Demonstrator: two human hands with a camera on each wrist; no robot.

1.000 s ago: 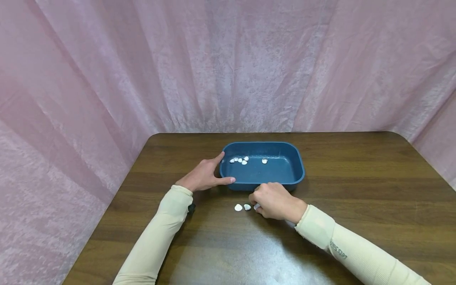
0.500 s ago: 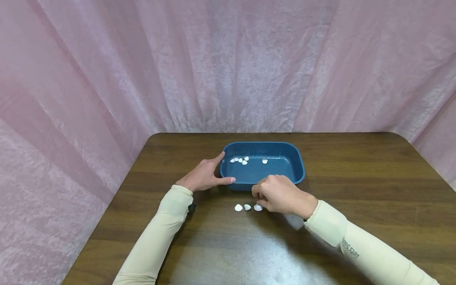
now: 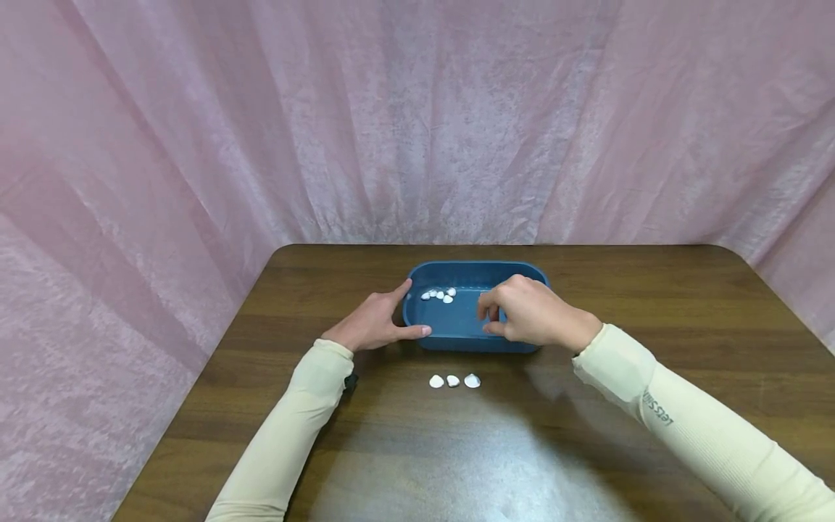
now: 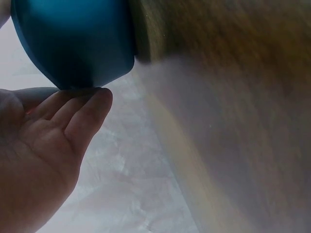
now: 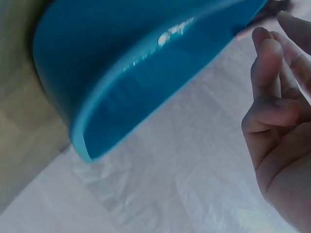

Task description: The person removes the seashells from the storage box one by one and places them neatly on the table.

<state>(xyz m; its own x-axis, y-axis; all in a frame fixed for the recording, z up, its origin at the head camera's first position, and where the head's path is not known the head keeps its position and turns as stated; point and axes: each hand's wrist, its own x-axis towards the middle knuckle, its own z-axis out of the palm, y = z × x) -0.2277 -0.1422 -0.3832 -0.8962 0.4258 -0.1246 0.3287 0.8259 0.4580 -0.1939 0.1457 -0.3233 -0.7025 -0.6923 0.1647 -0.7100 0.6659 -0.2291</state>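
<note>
A blue plastic basin [image 3: 457, 345] stands on the table, and my left hand [image 3: 373, 321] steadies its left end. The thumb lies along the front rim and the straight fingers [image 4: 90, 114] rest against the side. Over the basin's right half hovers my right hand [image 3: 525, 312], its fingers loosely bent and the thumb apart from them, with nothing visible between. Several small white seashells [image 3: 447, 298] lie at the back left inside the basin. In front of it, three white seashells sit in a row on the table: left [image 3: 436, 381], middle [image 3: 453, 380] and right [image 3: 472, 380].
The brown wooden table [image 3: 659, 348] has rounded far corners. A pink velvety curtain [image 3: 417, 123] hangs behind it and along the sides.
My right hand has let go of the right-hand seashell in the row, then lifted and moved forward over the basin, covering the lone shell there. The left hand stays put.
</note>
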